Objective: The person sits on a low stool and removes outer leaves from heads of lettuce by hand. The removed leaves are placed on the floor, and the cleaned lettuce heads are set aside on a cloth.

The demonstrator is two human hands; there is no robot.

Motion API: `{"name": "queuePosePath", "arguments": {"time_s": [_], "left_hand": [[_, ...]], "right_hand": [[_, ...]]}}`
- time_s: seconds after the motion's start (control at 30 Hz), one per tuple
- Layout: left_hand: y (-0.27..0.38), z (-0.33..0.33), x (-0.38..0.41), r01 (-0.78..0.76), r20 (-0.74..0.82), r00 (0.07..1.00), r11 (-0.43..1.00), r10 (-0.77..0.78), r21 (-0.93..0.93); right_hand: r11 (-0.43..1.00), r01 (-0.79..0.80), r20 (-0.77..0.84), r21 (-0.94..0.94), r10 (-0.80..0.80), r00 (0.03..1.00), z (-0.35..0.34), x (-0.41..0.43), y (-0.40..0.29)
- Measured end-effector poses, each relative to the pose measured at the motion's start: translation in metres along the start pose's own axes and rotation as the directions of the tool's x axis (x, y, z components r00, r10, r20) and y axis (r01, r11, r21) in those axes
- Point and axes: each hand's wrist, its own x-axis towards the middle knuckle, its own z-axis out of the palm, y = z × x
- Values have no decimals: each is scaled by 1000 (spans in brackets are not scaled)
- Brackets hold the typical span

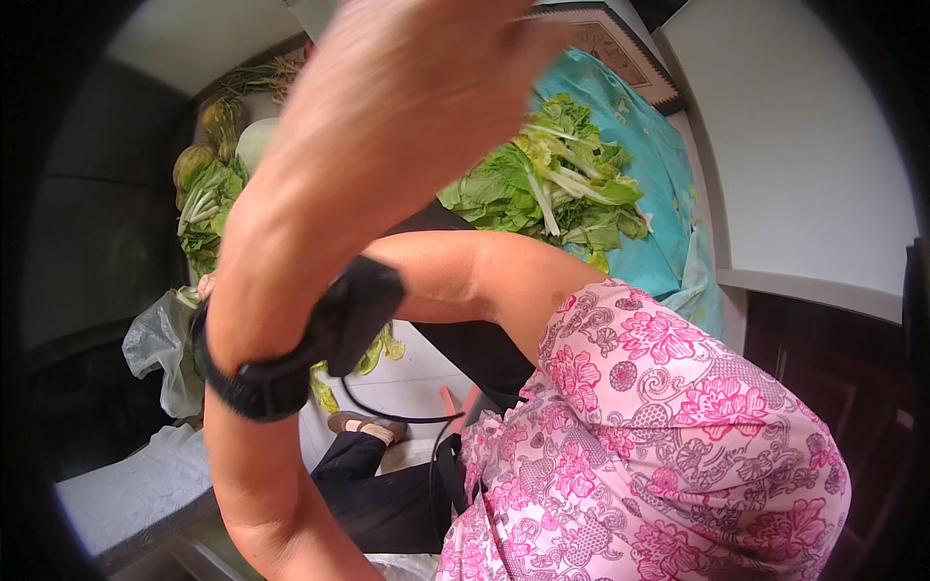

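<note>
My left hand (pixel 436 80) is raised very close to the camera and blurred. Its fingers run up past the top edge, so what they do is not visible. A black strap with a boxy device (pixel 360 312) is around the left forearm. Behind that arm my right arm (pixel 450 276) reaches leftwards out of a pink floral sleeve. Only a small bit of my right hand (pixel 206 285) shows, next to a pale leaf stalk (pixel 189 295) above a clear plastic bag (pixel 163 348). Its grip is hidden.
Loose leafy greens (pixel 559 174) are heaped on a turquoise plastic sheet (pixel 665 189). Another bunch of greens (pixel 207 207) lies by squashes (pixel 225 120) at the left. Torn leaves (pixel 381 348) lie on the pale floor (pixel 429 356). A cloth-covered ledge (pixel 145 486) stands at lower left.
</note>
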Motion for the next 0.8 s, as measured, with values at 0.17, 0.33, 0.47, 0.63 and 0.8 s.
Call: {"name": "queuePosePath", "arguments": {"time_s": [0.17,0.33,0.47,0.63,0.8], "left_hand": [[-36,-5,-94,251,-470,869,958,-157,143],[-49,-9,-194,572,-700,647,800,-302,184],[-50,-12,-266,786,-823,346,618,-450,-8],[-63,4,-320,888,-767,319,459,-556,36],[-71,7,-338,766,-578,174,479,-797,-429]], "right_hand": [[937,147,-100,315,-122,988,-2,20,-5],[770,-220,82,599,215,973,-5,31,28],[505,-717,217,481,724,655,4,41,28],[275,-770,376,576,747,548,16,38,24],[167,-821,445,546,773,453,16,35,25]]}}
